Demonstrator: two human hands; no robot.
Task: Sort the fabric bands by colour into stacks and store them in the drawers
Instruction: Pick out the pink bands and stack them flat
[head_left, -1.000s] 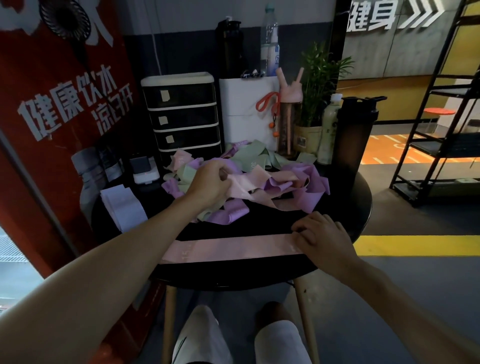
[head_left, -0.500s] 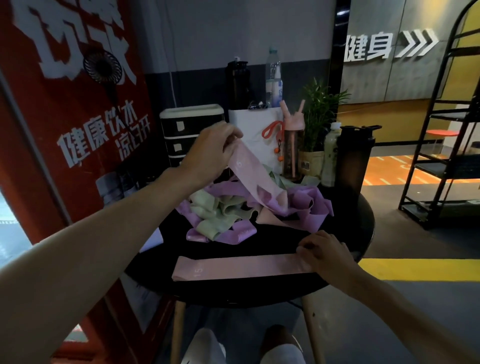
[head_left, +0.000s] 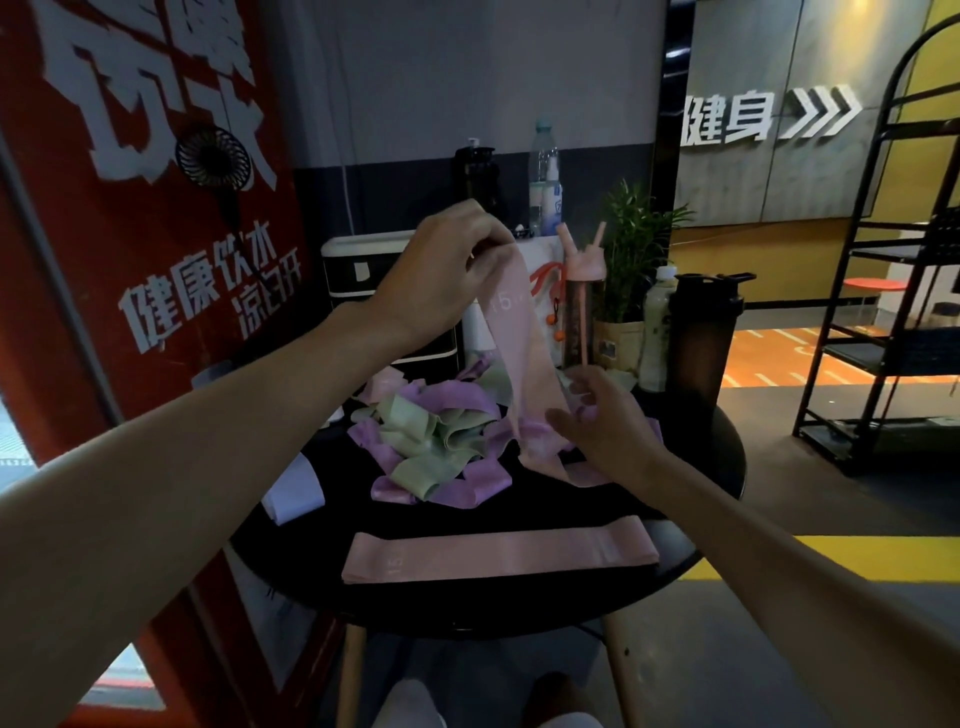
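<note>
Band, pink, printed 15, hangs pinched by left hand; right hand spreads its fingers beside it.

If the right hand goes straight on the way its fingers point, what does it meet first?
Most likely the hanging pink band, pinched at its top by the left hand. The open right hand points up and left at its lower stretch, close beside it. Depth is unclear, so it may already be brushing it.

matt cloth bands, glossy black table
</note>
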